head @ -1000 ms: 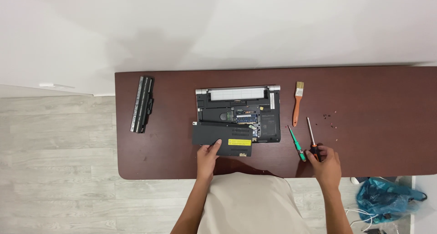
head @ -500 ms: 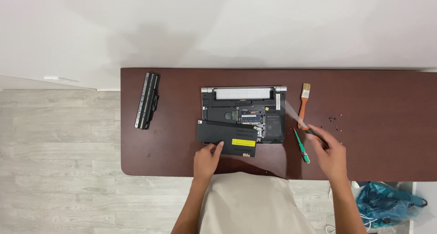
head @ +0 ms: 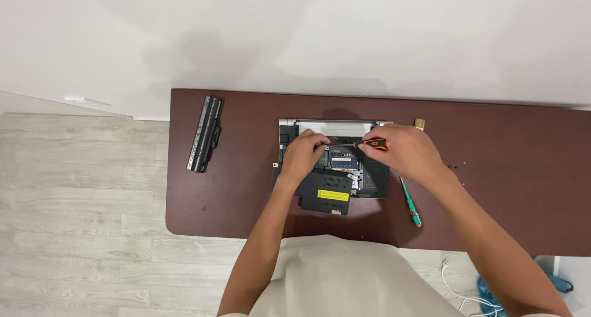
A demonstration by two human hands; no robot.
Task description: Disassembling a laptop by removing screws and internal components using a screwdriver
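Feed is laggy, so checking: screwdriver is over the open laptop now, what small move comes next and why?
Probably lower the screwdriver tip onto a screw: the right hand holds it level over the laptop's exposed board, the left hand steadies beside the tip, and the loose cover panel is off.

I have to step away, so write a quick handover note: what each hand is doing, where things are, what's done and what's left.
Left hand rests on the opened laptop, fingers by the exposed boards.
Right hand holds the orange-handled screwdriver, tip aimed into the laptop.
Done: black cover panel is off, lying on the laptop's near edge; battery lies apart, far left on the table.
Green screwdriver lies right of the laptop.
Left: inner parts remain in place.
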